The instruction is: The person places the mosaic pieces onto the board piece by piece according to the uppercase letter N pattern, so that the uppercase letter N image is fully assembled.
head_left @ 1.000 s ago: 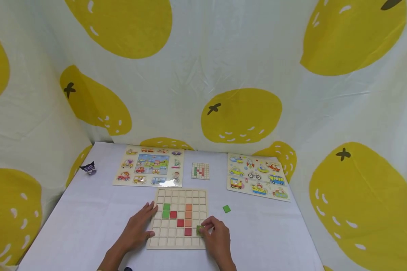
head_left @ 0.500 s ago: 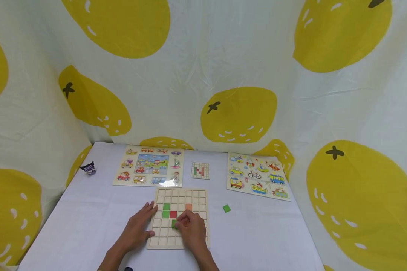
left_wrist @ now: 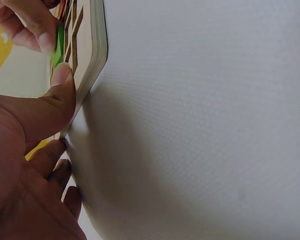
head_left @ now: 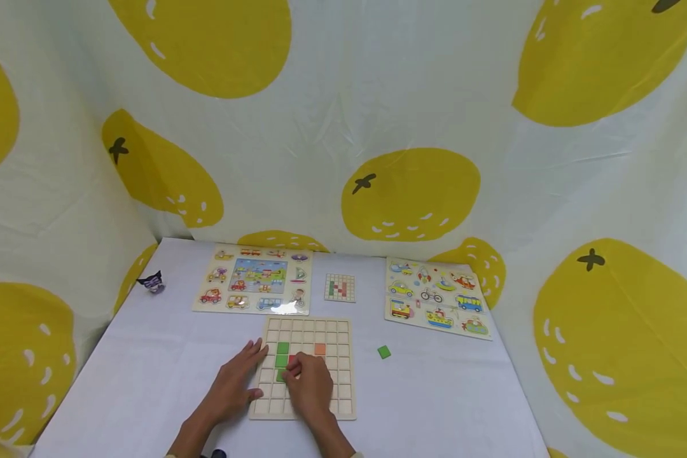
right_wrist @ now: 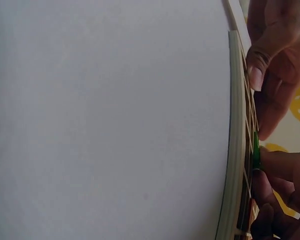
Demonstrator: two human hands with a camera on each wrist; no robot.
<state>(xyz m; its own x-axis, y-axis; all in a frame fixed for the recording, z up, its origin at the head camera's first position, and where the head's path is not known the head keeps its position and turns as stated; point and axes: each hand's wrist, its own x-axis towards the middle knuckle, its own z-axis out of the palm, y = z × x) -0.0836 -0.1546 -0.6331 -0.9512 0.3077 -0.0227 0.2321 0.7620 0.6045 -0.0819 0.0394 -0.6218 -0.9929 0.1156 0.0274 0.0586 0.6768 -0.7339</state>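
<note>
A wooden grid board (head_left: 343, 331) lies on the table. My left hand (head_left: 233, 381) rests with fingers spread along its left edge, thumb on the rim. Between thumb and fingers my right hand (head_left: 310, 385) pinches a green square tile (head_left: 280, 375), at the cell under two green tiles (head_left: 282, 360) in the same column. In the left wrist view this held tile (left_wrist: 58, 47) is tilted over the grid. A red tile (head_left: 292, 360) shows partly beside my right fingers, and an orange tile (head_left: 320, 349) sits farther right. My right hand hides the other tiles on the board.
One loose green tile (head_left: 384, 352) lies right of the board. Behind stand a small pattern card (head_left: 340, 288), a vehicle puzzle (head_left: 257, 280) at left and another vehicle puzzle (head_left: 435, 296) at right. A dark purple wrapped item (head_left: 152, 282) lies far left. Fruit-patterned sheeting (head_left: 309, 191) surrounds the table.
My right hand has carried the green tile leftward across the board, from its lower right to the column of green tiles. My left hand has stayed on the board's edge.
</note>
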